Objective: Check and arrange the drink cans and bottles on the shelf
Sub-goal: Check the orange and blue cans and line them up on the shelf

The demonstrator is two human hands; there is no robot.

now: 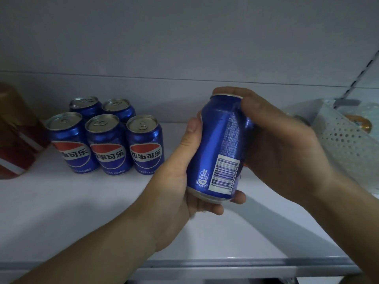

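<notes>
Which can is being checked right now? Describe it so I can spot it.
On the white shelf, right of the five standing blue cans, one blue can is held off the shelf by the left hand and right hand. Unlike the others, it shows its barcode, not the logo.

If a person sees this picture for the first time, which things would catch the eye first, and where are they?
First comes the blue can in the middle, held above the white shelf by both hands, the left hand under its bottom and the right hand around its top, with the barcode facing the camera. Next is the group of five blue cans standing on the shelf at the left, three in front and two behind.
</notes>
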